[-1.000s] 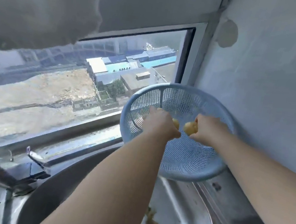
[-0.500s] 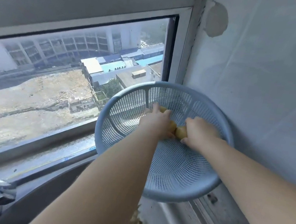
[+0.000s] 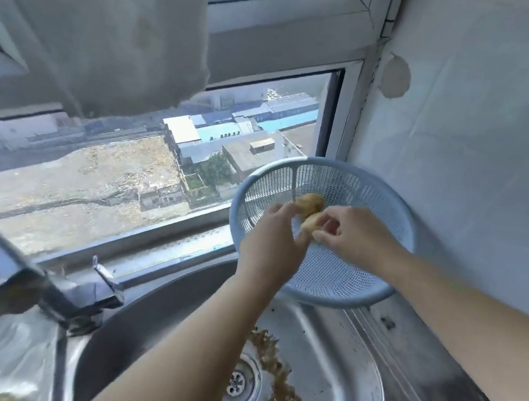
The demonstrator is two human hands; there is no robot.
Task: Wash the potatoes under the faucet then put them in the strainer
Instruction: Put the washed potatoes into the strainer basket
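Blue strainer backs two part-hidden potatoes; right hand fingers pinch one, left hand grip unclear.

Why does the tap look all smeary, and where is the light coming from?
Head view: blur smears the faucet at lower left, while the blue strainer and potatoes stay fairly sharp; head view again, daylight enters through the window, and the wide lens bends its frame.
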